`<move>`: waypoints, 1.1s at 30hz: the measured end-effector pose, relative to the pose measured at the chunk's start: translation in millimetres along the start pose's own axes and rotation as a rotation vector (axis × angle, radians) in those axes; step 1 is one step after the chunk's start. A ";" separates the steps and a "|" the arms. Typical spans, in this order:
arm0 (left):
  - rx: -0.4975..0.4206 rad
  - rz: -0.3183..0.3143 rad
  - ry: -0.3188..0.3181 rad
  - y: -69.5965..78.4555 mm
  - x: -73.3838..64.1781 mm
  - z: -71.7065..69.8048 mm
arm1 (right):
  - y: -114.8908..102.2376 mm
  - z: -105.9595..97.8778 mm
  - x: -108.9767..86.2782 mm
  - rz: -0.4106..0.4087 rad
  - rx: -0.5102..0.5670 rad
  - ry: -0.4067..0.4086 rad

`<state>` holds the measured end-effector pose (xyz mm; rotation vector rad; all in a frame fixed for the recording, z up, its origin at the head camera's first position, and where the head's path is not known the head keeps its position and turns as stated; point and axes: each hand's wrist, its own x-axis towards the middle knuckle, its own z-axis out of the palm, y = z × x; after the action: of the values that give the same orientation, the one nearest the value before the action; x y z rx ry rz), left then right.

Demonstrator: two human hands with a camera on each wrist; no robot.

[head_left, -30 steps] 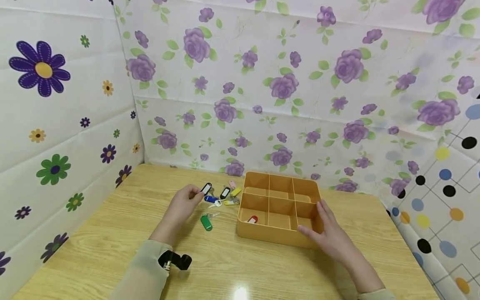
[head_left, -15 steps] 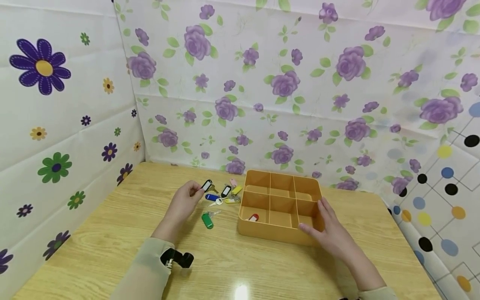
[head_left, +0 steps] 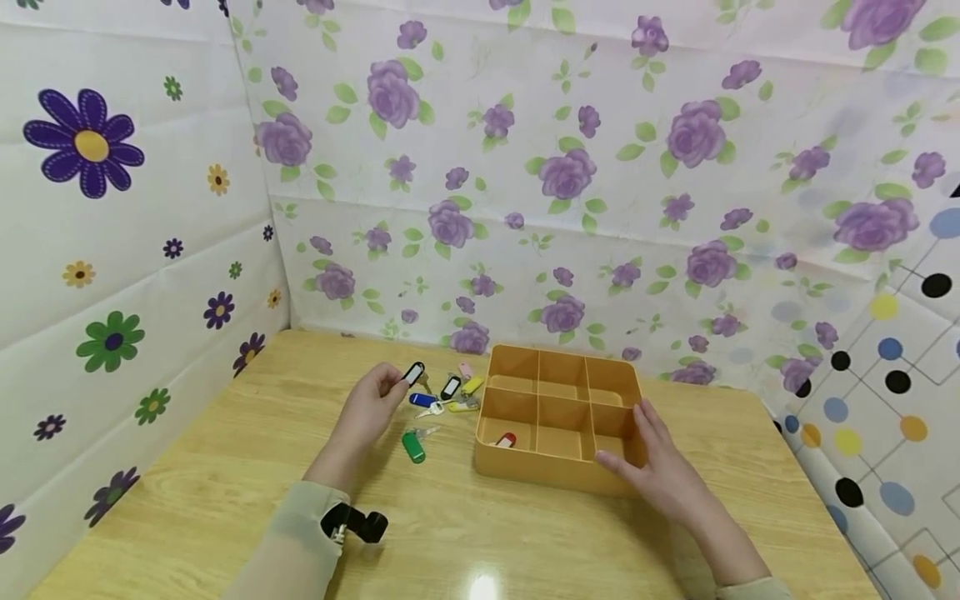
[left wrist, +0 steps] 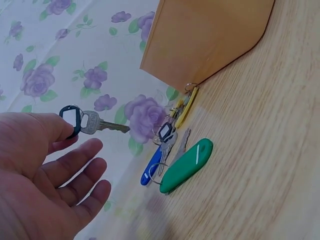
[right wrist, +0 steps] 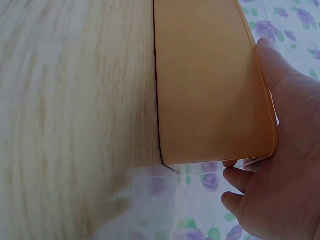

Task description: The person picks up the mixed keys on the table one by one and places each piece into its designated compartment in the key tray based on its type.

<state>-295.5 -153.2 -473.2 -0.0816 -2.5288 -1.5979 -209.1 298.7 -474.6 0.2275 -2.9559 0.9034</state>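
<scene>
My left hand (head_left: 372, 406) pinches a key with a black-rimmed tag (head_left: 414, 372) between thumb and index finger. In the left wrist view the key (left wrist: 107, 125) points away from the hand, its other fingers loosely bent. Below and beyond lie several tagged keys: a green tag (head_left: 413, 447), a blue tag (head_left: 422, 401), another black tag (head_left: 450, 387), yellow tags (head_left: 472, 385) and a pink tag (head_left: 465, 369). My right hand (head_left: 667, 475) rests at the near right corner of an orange compartment box (head_left: 547, 471), thumb along the front rim, fingers against the right side.
A red-tagged key (head_left: 507, 439) lies in the box's front left compartment. The wooden table (head_left: 435, 533) meets a floral cloth wall (head_left: 480, 208) behind, with patterned cloth also at left and right. A black wrist strap (head_left: 352, 523) circles the left sleeve.
The head view shifts slightly. The left hand keeps its pinch on the black-tagged key with hardly any movement, and the right hand stays at the box corner.
</scene>
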 end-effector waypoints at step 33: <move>-0.390 0.033 -0.006 47.8 0.4 23.1 | 1.0 -0.7 0.1 -0.006 0.007 0.007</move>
<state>-292.1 -111.7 -440.2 -0.1695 -2.1712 -2.0545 -209.3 299.9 -474.6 0.2330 -2.9448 0.9128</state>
